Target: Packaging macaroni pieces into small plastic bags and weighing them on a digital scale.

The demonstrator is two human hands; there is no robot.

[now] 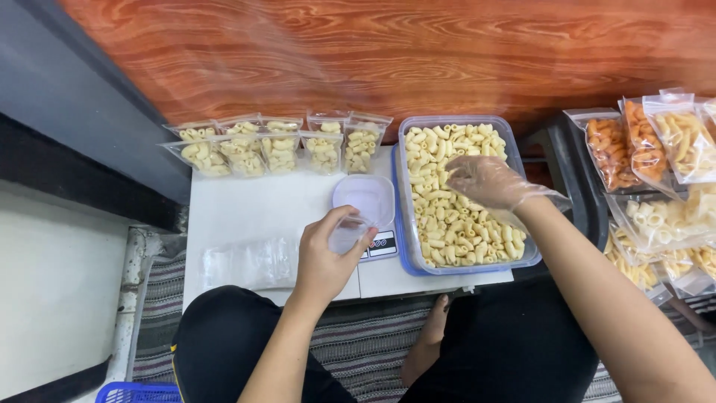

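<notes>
My left hand (326,257) holds a small clear plastic bag (348,234) open, just in front of a small white kitchen scale (371,245) with a pale tray (365,197) on it. My right hand (482,181) wears a thin clear glove and reaches into a clear plastic tub (403,195) full of pale tube-shaped snack pieces (455,224). Its fingers curl down among the pieces. Both stand on a low white table (253,213).
Several filled small bags (277,147) of the same pale pieces stand in rows at the table's back. A stack of empty clear bags (242,263) lies at front left. Bags of orange and yellow snacks (656,149) are piled at right. A wooden wall rises behind; a striped mat lies below.
</notes>
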